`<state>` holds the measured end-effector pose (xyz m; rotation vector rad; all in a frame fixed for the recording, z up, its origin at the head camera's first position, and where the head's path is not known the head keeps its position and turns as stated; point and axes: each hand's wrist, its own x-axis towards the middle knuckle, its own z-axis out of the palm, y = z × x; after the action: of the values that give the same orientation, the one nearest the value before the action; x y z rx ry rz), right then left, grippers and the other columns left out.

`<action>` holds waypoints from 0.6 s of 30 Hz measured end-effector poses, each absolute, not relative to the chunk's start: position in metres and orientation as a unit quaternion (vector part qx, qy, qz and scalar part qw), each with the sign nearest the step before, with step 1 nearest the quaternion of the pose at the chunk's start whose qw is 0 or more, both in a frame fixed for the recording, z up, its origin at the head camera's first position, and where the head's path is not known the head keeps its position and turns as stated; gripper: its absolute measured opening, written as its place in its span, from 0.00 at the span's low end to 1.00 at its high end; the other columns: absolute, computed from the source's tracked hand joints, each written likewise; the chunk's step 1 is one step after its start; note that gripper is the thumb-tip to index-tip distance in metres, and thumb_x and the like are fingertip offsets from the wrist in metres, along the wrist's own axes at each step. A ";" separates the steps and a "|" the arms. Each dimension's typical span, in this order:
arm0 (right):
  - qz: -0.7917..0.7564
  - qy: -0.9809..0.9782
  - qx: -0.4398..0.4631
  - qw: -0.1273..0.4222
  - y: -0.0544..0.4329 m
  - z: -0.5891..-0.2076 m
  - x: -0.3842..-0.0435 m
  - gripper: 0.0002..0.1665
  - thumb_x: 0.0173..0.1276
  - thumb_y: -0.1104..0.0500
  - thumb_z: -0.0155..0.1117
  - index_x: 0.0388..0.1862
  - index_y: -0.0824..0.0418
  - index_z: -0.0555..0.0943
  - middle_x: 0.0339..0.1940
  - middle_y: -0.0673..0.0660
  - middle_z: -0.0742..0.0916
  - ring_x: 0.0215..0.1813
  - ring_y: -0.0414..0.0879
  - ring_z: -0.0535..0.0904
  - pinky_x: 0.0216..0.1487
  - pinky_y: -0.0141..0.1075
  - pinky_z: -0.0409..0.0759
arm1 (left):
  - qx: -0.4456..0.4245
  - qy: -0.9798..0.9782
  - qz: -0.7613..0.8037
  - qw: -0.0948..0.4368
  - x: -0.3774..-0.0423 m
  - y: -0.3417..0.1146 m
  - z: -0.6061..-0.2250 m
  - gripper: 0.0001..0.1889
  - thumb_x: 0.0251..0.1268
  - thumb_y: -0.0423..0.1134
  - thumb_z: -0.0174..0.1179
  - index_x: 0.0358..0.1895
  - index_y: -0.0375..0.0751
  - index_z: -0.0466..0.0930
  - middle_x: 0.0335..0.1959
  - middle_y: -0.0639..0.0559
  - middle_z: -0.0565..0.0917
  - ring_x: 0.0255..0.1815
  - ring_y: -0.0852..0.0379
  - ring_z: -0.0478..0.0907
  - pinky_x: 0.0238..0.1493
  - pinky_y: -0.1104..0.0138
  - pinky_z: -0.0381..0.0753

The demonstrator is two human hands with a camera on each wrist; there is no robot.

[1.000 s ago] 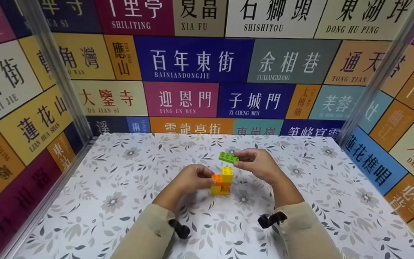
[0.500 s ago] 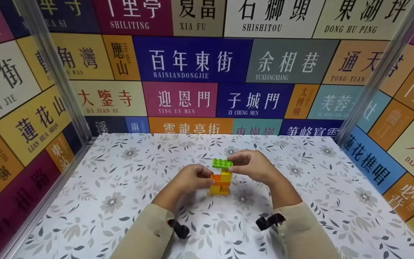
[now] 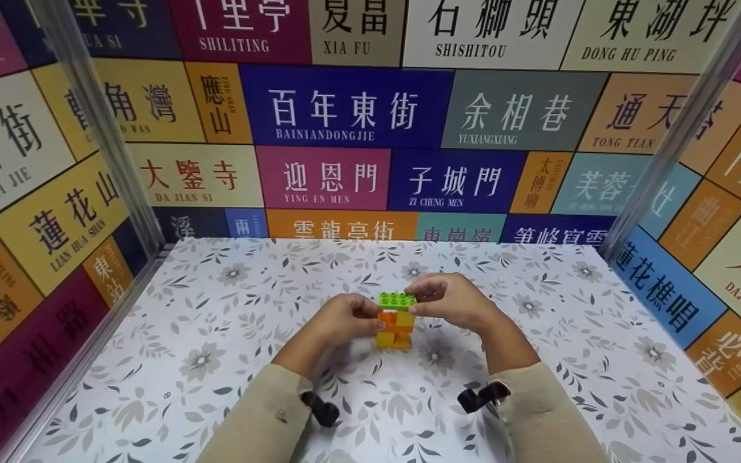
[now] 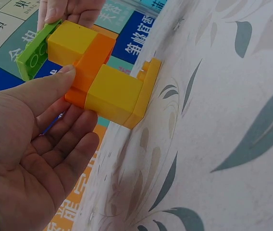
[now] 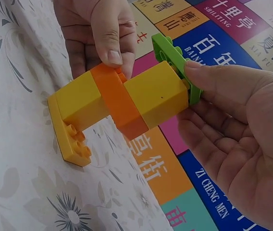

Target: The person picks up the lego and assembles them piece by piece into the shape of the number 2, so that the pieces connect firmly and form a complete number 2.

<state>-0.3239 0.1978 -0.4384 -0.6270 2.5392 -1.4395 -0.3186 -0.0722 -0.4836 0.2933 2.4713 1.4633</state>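
A small stack of toy building bricks stands on the table: a flat yellow brick at the bottom, a yellow block, an orange brick, then an upper yellow block. My left hand pinches the orange brick between thumb and fingers from the left. On top lies a flat green brick, pinched at its right end by my right hand. It sits over the upper yellow block and juts out to the left. In the left wrist view it looks slightly tilted; whether it is fully pressed on, I cannot tell.
The table has a white cover with grey leaves and flowers. Panels with printed place names enclose it at the back and sides, with clear corner strips between them. A black strap end hangs from each sleeve.
My right hand has brought the green brick left and down, from above the stack onto the upper yellow block. The left hand has stayed on the orange brick, and the stack has not moved.
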 end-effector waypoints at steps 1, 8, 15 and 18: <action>-0.481 0.848 -0.208 0.080 0.198 -0.438 -0.324 0.23 0.65 0.54 0.81 0.59 0.55 0.90 0.61 0.57 0.90 0.54 0.46 0.87 0.55 0.37 0.87 | 0.101 0.849 0.503 0.127 -0.319 -0.072 -0.484 0.11 0.63 0.45 0.78 0.47 0.51 0.89 0.45 0.55 0.90 0.49 0.55 0.85 0.65 0.55 0.82; -0.479 0.848 -0.213 0.079 0.197 -0.437 -0.322 0.21 0.68 0.51 0.79 0.58 0.54 0.90 0.58 0.56 0.91 0.56 0.47 0.88 0.58 0.39 0.87 | 0.098 0.847 0.507 0.127 -0.318 -0.072 -0.483 0.11 0.63 0.44 0.78 0.46 0.52 0.89 0.45 0.55 0.90 0.49 0.55 0.85 0.65 0.55 0.82; -0.467 0.855 -0.216 0.071 0.195 -0.438 -0.324 0.20 0.69 0.51 0.78 0.58 0.54 0.90 0.58 0.56 0.91 0.56 0.47 0.88 0.59 0.40 0.88 | 0.113 0.855 0.494 0.110 -0.316 -0.071 -0.482 0.11 0.63 0.45 0.77 0.46 0.50 0.90 0.44 0.55 0.90 0.48 0.56 0.85 0.64 0.55 0.82; -0.465 0.856 -0.215 0.072 0.195 -0.441 -0.325 0.20 0.69 0.51 0.78 0.57 0.53 0.90 0.58 0.56 0.91 0.55 0.47 0.89 0.58 0.40 0.88 | 0.116 0.857 0.491 0.106 -0.316 -0.071 -0.482 0.12 0.63 0.46 0.78 0.46 0.49 0.90 0.44 0.55 0.90 0.48 0.56 0.85 0.63 0.55 0.82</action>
<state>-0.3246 0.1949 -0.4407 -0.6470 2.5717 -1.3989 -0.3156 -0.0711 -0.4822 0.3405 2.5247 1.4453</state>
